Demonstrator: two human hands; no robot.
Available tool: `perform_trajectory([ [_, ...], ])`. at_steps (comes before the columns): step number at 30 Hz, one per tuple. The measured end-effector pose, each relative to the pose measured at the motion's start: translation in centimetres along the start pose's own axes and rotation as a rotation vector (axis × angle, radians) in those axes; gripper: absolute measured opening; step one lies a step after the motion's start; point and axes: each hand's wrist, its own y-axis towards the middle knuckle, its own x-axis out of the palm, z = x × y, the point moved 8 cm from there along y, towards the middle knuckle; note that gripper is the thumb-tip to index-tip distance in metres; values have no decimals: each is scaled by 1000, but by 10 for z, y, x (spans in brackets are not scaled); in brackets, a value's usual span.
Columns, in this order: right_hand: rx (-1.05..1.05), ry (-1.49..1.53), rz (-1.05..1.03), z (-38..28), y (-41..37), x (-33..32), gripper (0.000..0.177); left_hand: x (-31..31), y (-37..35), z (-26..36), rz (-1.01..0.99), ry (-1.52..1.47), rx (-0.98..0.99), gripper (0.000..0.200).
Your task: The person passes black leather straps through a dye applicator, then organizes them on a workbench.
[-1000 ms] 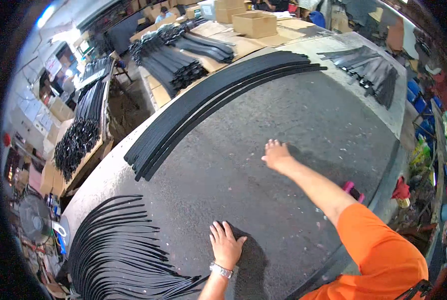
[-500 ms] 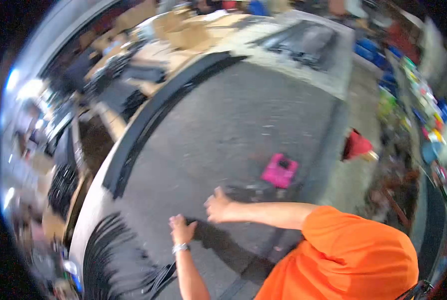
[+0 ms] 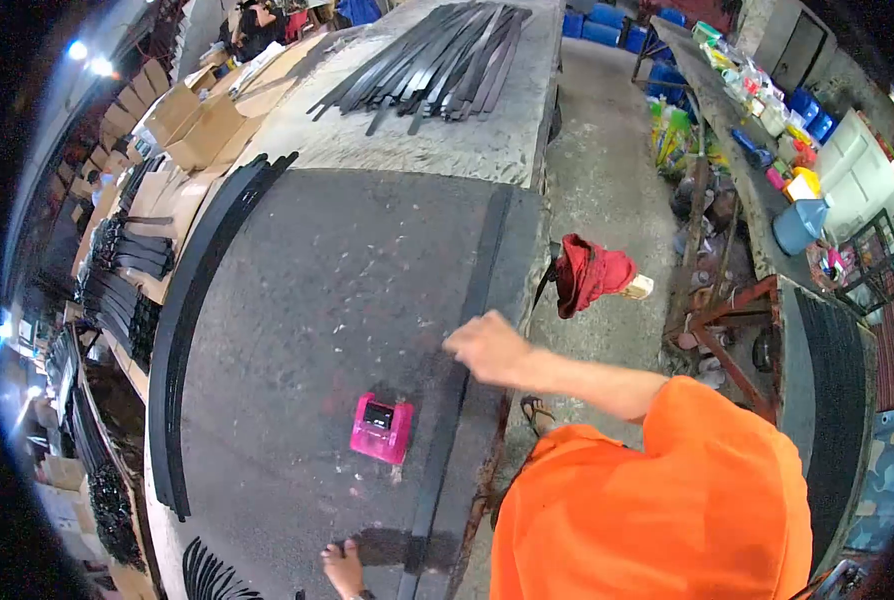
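Note:
My right hand (image 3: 489, 350) is over the right side of the dark worktable (image 3: 317, 290). Its fingers are curled together, with the tips at a long black strip (image 3: 482, 270) along that edge. Whether they pinch anything is hidden. Low in the view, my left hand (image 3: 343, 568) is spread above the tabletop, holding nothing, its wrist cut off by the frame. Between the hands lies a bright pink plastic piece (image 3: 392, 447) with a small black block (image 3: 378, 415) on it.
Long black strips (image 3: 199, 300) are stacked along the table's left edge, and more strips (image 3: 432, 65) lie at the far end. A red cloth (image 3: 592, 275) hangs off the right side. Across the aisle stands a bench with bottles and a blue bucket (image 3: 800, 226).
The view has swung round, so the tabletop and pink piece appear further left. My right hand has moved away from my left, to the table's right side.

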Motion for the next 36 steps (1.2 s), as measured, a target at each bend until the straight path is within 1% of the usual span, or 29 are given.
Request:
perform_trajectory([
  [1, 26, 1, 101, 35, -3, 0, 29, -28, -31, 69, 9, 39, -40, 61],
  [2, 50, -5, 205, 63, -8, -5, 36, -29, -46, 109, -98, -165, -74, 57],
  [3, 72, -26, 149, 81, -10, -9, 52, -29, -64, 149, 18, -193, 89, 55],
  [5, 78, -98, 162, 102, -5, -19, 57, -12, -89, 214, 41, -332, 244, 58],
  [6, 84, -132, 166, 110, -5, -21, 60, -7, -103, 246, -44, -218, 178, 66],
  [7, 69, -145, 153, 114, -1, -19, 63, 3, -111, 259, 36, -220, 137, 61],
  [8, 53, -137, 159, 115, 1, -17, 63, 11, -112, 265, 116, -221, 97, 57],
  [11, 36, -152, 160, 115, 7, -12, 61, 18, -110, 259, 161, -197, 0, 44],
  [14, 297, -169, 168, 156, 11, -26, 60, 12, -111, 255, 136, -213, -29, 33],
  [16, 467, -224, 299, 208, 8, -28, 55, 13, -114, 250, 155, -193, 11, 33],
  [18, 469, -306, 318, 242, 11, -36, 48, 14, -109, 251, 186, -184, 50, 32],
  [19, 472, -314, 309, 255, 15, -38, 44, 14, -111, 250, 193, -171, 62, 33],
  [22, 586, -282, 99, 283, 29, -51, 49, 13, -110, 251, 215, -170, 78, 33],
  [25, 791, -248, 150, 327, 4, -66, 48, 14, -115, 251, 192, -165, 64, 33],
  [27, 922, -226, 154, 379, -45, -43, 54, 11, -110, 255, 187, -158, 46, 35],
  [28, 912, -272, 168, 389, -73, -25, 58, 6, -113, 257, 181, -153, 32, 37],
  [29, 895, -324, 182, 390, -99, -12, 62, 4, -115, 264, 175, -155, 13, 38],
  [31, 910, -189, -98, 371, -136, 18, 67, -5, -118, 284, 279, -187, 72, 44],
  [32, 943, -153, -147, 377, -135, 20, 68, -12, -115, 298, 330, -197, 110, 47],
  [33, 979, -113, -203, 383, -137, 25, 69, -13, -107, 319, 353, -220, 195, 54],
  [34, 1015, -72, -265, 390, -141, 32, 70, -8, -97, 341, 332, -255, 250, 55],
  [35, 1002, -36, -166, 407, -136, 35, 60, -10, -86, 376, 306, -289, 301, 55],
  [36, 999, 8, -166, 415, -133, 33, 55, -13, -77, 411, 277, -321, 351, 57],
])
